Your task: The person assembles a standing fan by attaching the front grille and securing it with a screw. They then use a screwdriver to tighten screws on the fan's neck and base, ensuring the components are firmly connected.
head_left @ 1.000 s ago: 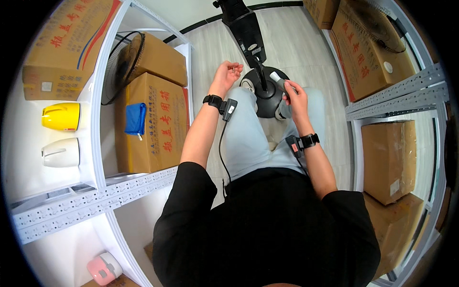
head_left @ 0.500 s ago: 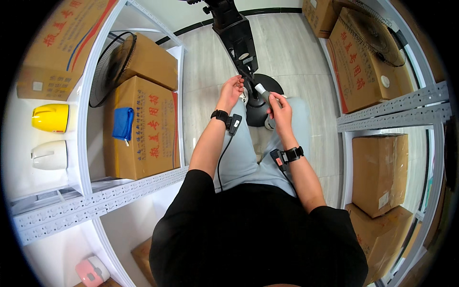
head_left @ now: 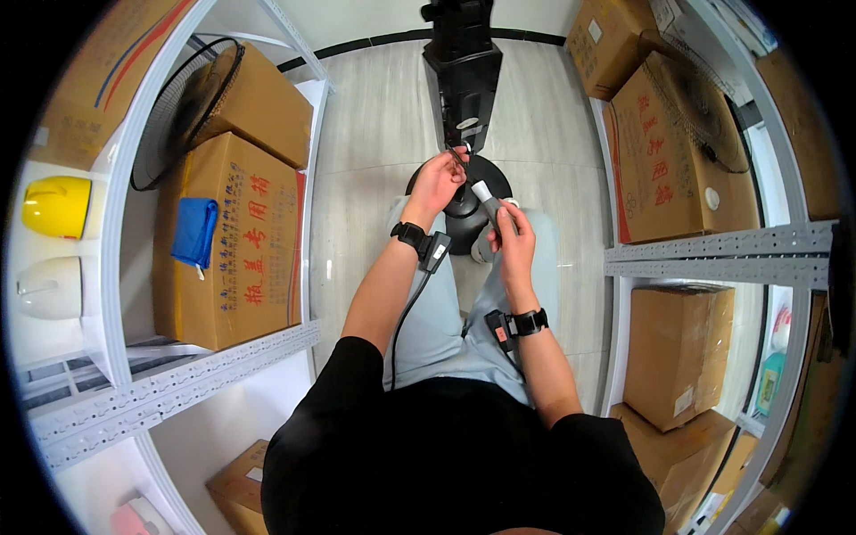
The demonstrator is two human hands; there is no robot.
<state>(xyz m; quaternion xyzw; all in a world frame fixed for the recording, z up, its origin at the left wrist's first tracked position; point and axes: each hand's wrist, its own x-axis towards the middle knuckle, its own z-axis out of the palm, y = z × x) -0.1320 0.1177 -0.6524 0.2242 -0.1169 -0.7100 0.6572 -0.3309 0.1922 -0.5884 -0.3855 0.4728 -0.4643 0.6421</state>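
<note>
A black standing device (head_left: 462,76) rises from a round black base (head_left: 464,209) on the pale floor in front of me. My left hand (head_left: 437,183) is raised to the lower end of the device's black body, fingers pinched on a small part or cord there. My right hand (head_left: 510,236) holds a short grey tool with a white tip (head_left: 486,198), pointed up toward the same spot. Both wrists carry black bands, and a cable hangs from the left one.
Metal shelving stands on both sides. On the left are cardboard boxes (head_left: 236,241), a blue cloth (head_left: 194,232), a fan grille (head_left: 183,107), a yellow helmet (head_left: 55,207) and a white one (head_left: 49,287). On the right are more boxes (head_left: 664,156) and another fan grille.
The view has shifted so the black device stands nearer and more upright. Both hands have risen from the round base to the lower end of its body.
</note>
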